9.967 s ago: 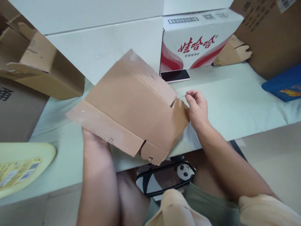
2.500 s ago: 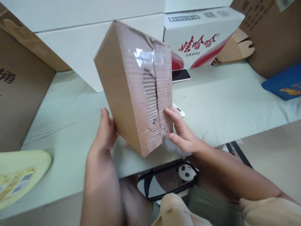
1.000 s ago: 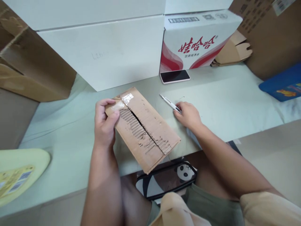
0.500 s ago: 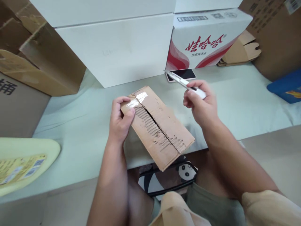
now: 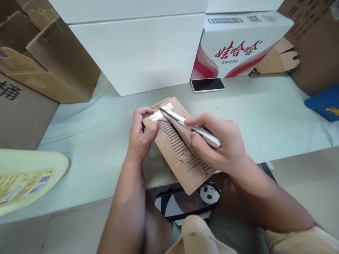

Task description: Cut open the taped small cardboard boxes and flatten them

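The cardboard box [image 5: 174, 158] is at the near side of the surface [image 5: 87, 158], tilted slantwise, its lowest corner overlapping, in this view, the panda-printed item [image 5: 185, 203] below. Its upward face carries a dark, open seam along its length; beside the seam the paper layer is torn away and ridged corrugation is exposed. A strip of shiny tape [image 5: 155, 116] crosses the seam at the far end.

The left hand [image 5: 140, 135] has a firm grip on the box at the far left corner, thumb pressed on the upper face next to the tape, fingers wrapped over the edge. The right hand [image 5: 219, 141] has a narrow, closed grip on a white-handled cutter knife [image 5: 202, 135], index finger and thumb on opposite sides of the handle. The blade points to the far left and its tip is at the taped end of the seam; whether it pierces the tape or only rests there cannot be told from this angle.

Beyond the box, a phone [image 5: 208, 84] lies screen up against a carton with red lettering [image 5: 238, 53]. A plain white carton [image 5: 137, 60] stands to the left of that one. Folded cardboard [image 5: 278, 60] and a blue object [image 5: 324, 102] are at the right; a pale yellow labelled object [image 5: 31, 155] is at the left.
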A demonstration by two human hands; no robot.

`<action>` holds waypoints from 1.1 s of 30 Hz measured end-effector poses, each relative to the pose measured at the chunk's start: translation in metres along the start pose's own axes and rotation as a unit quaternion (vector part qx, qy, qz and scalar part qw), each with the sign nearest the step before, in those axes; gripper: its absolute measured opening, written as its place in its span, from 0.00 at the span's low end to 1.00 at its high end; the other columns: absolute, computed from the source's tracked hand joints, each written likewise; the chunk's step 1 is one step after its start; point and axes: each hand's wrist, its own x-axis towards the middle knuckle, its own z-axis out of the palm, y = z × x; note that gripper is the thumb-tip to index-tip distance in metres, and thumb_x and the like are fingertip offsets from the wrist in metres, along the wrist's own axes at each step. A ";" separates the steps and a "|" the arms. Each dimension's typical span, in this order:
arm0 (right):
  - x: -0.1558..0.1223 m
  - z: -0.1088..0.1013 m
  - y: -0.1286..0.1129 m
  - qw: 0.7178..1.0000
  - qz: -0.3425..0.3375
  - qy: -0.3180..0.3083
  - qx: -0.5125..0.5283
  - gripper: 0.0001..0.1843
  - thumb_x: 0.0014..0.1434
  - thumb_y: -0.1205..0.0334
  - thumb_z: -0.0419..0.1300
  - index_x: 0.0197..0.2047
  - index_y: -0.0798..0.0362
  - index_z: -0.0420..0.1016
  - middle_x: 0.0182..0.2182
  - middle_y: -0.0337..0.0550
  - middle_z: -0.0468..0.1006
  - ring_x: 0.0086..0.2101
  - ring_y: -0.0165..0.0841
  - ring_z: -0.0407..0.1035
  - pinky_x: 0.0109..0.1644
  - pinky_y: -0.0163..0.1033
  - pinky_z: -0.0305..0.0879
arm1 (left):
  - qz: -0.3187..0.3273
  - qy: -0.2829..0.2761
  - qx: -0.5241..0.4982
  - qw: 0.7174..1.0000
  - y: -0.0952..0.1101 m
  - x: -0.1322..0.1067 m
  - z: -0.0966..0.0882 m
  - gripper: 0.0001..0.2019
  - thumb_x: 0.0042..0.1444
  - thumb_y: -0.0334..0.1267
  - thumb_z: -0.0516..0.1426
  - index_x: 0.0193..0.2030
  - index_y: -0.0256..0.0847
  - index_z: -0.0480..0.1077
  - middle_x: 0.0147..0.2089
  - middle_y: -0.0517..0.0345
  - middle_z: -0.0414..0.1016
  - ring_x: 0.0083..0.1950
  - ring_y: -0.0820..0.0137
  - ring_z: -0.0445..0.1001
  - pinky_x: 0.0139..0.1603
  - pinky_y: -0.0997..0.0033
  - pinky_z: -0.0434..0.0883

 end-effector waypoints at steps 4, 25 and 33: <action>-0.004 0.000 0.000 0.999 -0.028 0.015 -0.029 0.08 0.63 0.70 0.57 0.43 0.52 0.76 0.28 0.36 0.80 0.21 0.24 0.64 0.28 0.32 0.60 | 0.013 -0.004 0.010 1.000 -0.003 0.002 0.000 0.19 0.60 0.53 0.65 0.52 0.48 0.73 0.48 0.55 0.73 0.43 0.66 0.71 0.41 0.68 0.71; -0.006 0.001 -0.004 0.984 -0.069 -0.118 -0.116 0.13 0.67 0.62 0.53 0.50 0.50 0.75 0.34 0.38 0.83 0.28 0.30 0.69 0.28 0.38 0.48 | 0.006 0.003 -0.024 1.000 -0.001 0.004 0.010 0.22 0.59 0.62 0.65 0.50 0.50 0.71 0.47 0.57 0.73 0.44 0.66 0.72 0.46 0.66 0.73; -0.008 0.000 -0.003 0.978 -0.084 -0.140 -0.131 0.12 0.62 0.63 0.53 0.46 0.51 0.75 0.34 0.39 0.82 0.27 0.30 0.68 0.27 0.39 0.47 | 0.008 0.005 -0.010 1.000 -0.001 0.003 0.010 0.21 0.60 0.61 0.64 0.50 0.50 0.70 0.47 0.56 0.71 0.44 0.65 0.70 0.46 0.64 0.72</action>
